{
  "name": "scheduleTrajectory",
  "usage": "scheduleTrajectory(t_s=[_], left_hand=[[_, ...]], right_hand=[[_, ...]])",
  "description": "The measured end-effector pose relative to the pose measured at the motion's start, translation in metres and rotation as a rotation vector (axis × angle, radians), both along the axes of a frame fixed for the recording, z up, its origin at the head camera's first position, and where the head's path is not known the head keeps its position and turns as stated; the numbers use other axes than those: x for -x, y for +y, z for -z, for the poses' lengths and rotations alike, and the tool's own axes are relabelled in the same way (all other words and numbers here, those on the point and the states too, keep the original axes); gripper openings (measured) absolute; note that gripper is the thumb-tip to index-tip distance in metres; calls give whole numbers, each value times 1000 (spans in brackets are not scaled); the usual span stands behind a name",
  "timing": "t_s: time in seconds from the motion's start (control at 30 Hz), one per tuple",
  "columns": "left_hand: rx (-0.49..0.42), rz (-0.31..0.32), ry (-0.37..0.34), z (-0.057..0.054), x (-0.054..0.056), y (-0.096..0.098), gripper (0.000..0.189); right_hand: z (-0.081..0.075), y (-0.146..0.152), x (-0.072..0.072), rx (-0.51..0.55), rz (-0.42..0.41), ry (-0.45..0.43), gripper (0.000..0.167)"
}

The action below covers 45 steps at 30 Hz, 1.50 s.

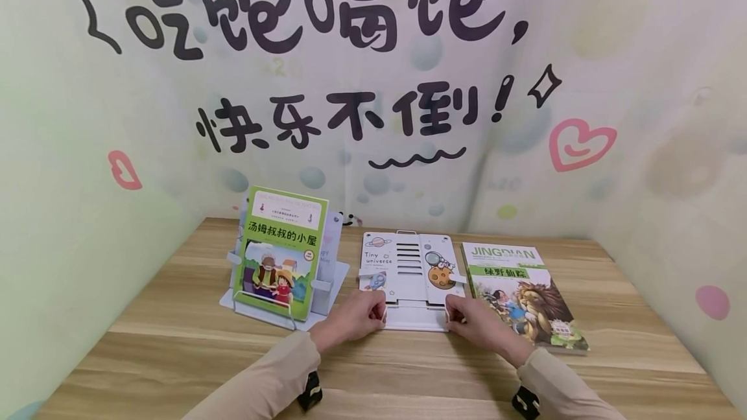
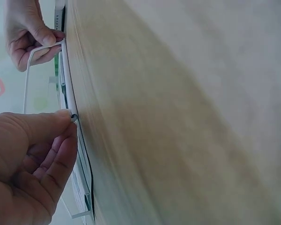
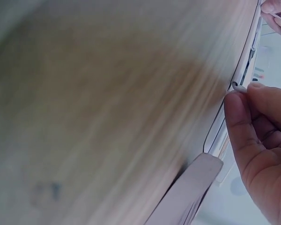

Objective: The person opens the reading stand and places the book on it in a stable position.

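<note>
A white book stand (image 1: 412, 290) with space cartoons lies nearly flat on the table, slatted in the middle. My left hand (image 1: 353, 317) pinches one end of its white wire holder (image 2: 26, 89) at the front left corner, between thumb and fingers. At the opposite corner, my right hand (image 1: 478, 326) pinches the wire's other end. In the left wrist view the wire rises from the front edge and spans from hand to hand. The fingertips cover the wire's ends in the head view.
To the left, a green picture-cover book (image 1: 283, 258) leans upright on another stand (image 1: 335, 277), behind its front wire. A book with a lion on its cover (image 1: 528, 303) lies flat close by my right hand. The wooden table (image 1: 397, 381) meets a printed wall cloth (image 1: 350, 83) at the back.
</note>
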State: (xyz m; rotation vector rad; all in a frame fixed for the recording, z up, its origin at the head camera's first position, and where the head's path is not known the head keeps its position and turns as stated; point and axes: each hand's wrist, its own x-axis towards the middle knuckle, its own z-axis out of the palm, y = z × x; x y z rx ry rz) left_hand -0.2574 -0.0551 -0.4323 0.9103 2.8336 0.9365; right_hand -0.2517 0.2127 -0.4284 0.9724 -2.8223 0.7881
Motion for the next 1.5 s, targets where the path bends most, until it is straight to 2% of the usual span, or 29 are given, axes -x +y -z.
scheduleTrajectory(t_s=[0.3,0.5,0.6,0.67,0.73,0.8,0.9,1.03,1.13,1.27,1.5], left_hand=[[-5,34,70,3,-1,-1,25],[3,14,38,2,-2,-1,23],[-7,17,17,3,-1,-3,22],[-40,37,-21,4,1,-5,19],[-101,58,-95,5,3,-9,15],[-187,48,-182,4,4,-12,9],[-314,-56,-251,-1,10,-14,10],[-455,-264,-205,-8,19,-9,18],[-513,-390,-136,-13,29,-1,23],[-521,-495,-103,-18,40,8,31],[-495,-627,-164,-16,52,17,42]], right_hand=[[2,0,-2,-35,-1,56,32],[1,0,-2,-22,-3,49,32],[1,1,0,18,-22,-13,27],[1,5,1,60,-36,-89,22],[0,9,2,111,-34,-179,13],[-4,15,5,166,-3,-242,6],[-12,21,10,266,114,-284,8],[-23,23,23,360,305,-247,13],[-27,22,36,349,402,-215,15],[-27,16,53,300,473,-229,16],[-21,9,69,183,517,-219,18]])
